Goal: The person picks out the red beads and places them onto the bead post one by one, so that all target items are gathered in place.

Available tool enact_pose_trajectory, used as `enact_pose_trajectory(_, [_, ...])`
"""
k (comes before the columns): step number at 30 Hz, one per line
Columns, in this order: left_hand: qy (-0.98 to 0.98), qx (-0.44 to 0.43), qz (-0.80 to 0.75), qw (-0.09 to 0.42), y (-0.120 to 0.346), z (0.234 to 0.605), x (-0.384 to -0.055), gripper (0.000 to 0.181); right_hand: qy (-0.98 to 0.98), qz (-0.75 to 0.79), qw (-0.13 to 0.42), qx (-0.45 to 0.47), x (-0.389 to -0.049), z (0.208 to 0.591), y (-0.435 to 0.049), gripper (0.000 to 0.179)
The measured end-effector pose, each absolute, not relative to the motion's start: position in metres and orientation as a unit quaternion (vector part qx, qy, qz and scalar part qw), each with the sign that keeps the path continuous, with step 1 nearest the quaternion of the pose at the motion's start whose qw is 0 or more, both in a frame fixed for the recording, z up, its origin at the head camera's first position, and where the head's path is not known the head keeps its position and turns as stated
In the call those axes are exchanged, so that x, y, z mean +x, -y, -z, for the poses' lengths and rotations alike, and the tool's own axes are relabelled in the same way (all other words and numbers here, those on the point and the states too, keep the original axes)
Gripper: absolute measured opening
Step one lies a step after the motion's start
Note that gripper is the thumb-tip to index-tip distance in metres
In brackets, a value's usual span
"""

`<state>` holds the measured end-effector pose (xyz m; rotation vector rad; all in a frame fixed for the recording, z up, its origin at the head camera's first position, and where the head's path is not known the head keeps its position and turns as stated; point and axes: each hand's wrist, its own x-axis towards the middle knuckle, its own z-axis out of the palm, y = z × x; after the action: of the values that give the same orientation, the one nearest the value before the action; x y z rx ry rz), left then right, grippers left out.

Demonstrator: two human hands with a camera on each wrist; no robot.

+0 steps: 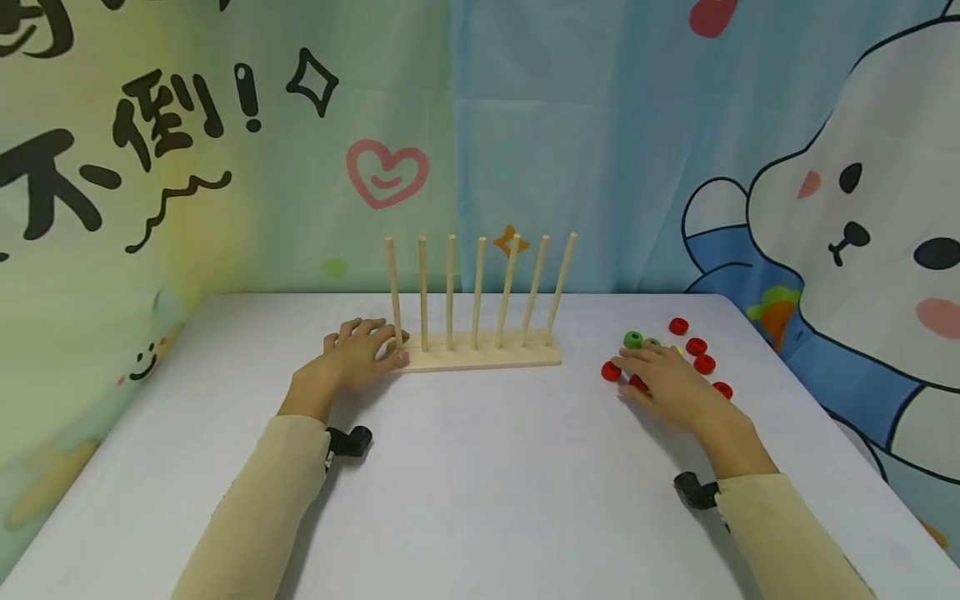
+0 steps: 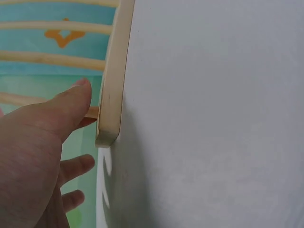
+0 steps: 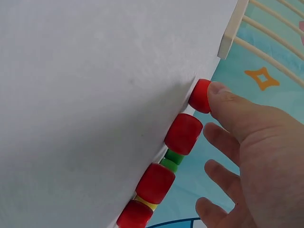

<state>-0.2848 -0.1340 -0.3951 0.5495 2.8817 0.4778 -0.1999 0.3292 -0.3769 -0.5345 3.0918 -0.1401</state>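
Note:
A pale wooden rack [image 1: 480,358] with several upright pegs stands on the table. At its left end, my left hand [image 1: 360,354] holds it near the leftmost peg [image 1: 394,292]. The left wrist view shows the thumb [image 2: 71,107] on the near side of that peg and a fingertip behind. My right hand [image 1: 667,383] reaches over a scatter of beads with fingers spread. Its thumb [image 3: 232,107] overlaps the leftmost red bead [image 3: 199,96] in the right wrist view. Another red bead [image 3: 184,134] lies beside the index finger. A green bead [image 1: 633,340] sits just beyond the hand.
More red beads [image 1: 704,364] lie behind and right of the right hand, and a yellow bead [image 3: 146,202] is partly hidden among them. White cloth covers the table [image 1: 487,483]. A printed curtain [image 1: 540,125] hangs behind the table's far edge.

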Motion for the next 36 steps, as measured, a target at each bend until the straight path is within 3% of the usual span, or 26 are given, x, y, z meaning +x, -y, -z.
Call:
enact_pose_trajectory(9, [-0.966, 0.178, -0.171, 0.082, 0.141, 0.401, -0.285, 0.048, -0.985, 0.059, 0.012, -0.161, -0.203, 0.378, -0.321, 0.045])
enact_pose_trajectory(19, [-0.961, 0.191, -0.188, 0.07, 0.142, 0.404, -0.289, 0.052, -0.984, 0.088, 0.017, -0.154, -0.212, 0.379, -0.305, 0.025])
enact_pose_trajectory(29, [-0.96, 0.153, -0.216, 0.089, 0.147, 0.409, -0.29, 0.052, -0.979, 0.116, 0.05, -0.157, -0.222, 0.383, -0.296, 0.025])
enact_pose_trajectory(36, [-0.954, 0.15, -0.239, 0.103, 0.147, 0.41, -0.296, 0.049, -0.978, 0.096, 0.019, -0.185, -0.224, 0.385, -0.296, 0.028])
